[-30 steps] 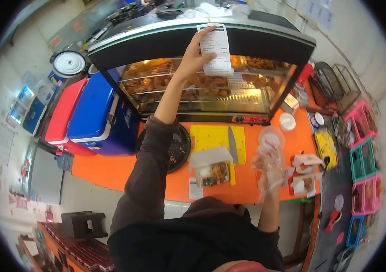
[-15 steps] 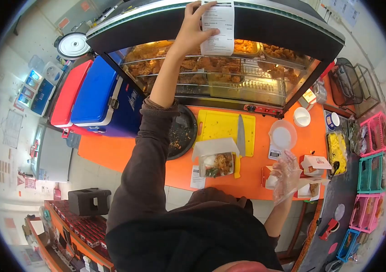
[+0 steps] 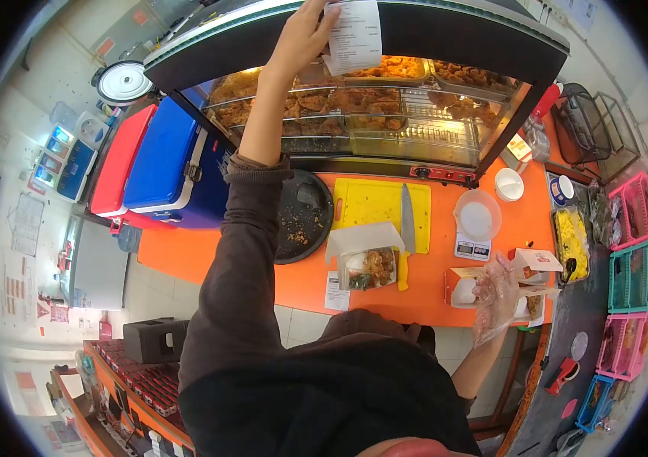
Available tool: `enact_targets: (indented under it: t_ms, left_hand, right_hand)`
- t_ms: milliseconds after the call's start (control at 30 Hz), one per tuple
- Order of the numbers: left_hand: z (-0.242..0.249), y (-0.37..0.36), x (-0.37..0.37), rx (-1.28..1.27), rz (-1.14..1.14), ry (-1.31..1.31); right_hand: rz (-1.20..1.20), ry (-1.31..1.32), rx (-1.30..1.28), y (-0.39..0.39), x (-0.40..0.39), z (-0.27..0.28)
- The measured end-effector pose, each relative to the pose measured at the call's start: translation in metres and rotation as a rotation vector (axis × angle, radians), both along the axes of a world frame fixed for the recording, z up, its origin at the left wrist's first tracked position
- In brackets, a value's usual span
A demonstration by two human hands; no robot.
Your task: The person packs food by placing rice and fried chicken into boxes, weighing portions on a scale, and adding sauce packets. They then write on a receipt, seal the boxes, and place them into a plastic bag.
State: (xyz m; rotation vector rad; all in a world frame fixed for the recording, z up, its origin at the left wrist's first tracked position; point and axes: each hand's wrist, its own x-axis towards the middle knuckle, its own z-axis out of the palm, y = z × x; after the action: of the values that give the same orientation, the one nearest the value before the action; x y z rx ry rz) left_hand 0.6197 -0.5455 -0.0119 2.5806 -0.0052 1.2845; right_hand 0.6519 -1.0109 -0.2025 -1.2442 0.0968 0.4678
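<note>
Left hand [image 3: 299,39] at 12 o'clock, thumb and fingers clamped on the left edge of a printed receipt [image 3: 358,42], which hangs in front of the warming cabinet's [image 3: 438,29] top frame. Right hand [image 3: 494,293], in a clear plastic glove, near 4 o'clock over the open cartons [image 3: 537,260]; fingers blurred, can't tell if apart or together, or gripping anything. To do it well: pinch the slip by its margin, fingers off the print, face square-on for reading; gloved hand best away from paper. Receipt's upper edge and some left fingertips cut off at 12; print too small to read; slip-to-frame contact unclear; glove partly covers the cartons.
</note>
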Motion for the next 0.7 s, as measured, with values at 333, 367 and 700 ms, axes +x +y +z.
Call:
enact_targets:
  t_ms: [333,367,700]
  left_hand:
    - [0.016,-0.008,0.0,0.096,0.264,0.188]
    - [0.017,-0.011,0.001,0.13,0.303,0.232]
    - [0.032,-0.028,0.014,0.167,0.449,0.439]
  right_hand:
    - [0.032,-0.02,-0.037,-0.012,-0.006,-0.013]
    - [0.043,-0.008,-0.038,-0.012,-0.006,-0.013]
    - [0.116,-0.011,-0.015,-0.011,-0.008,-0.014]
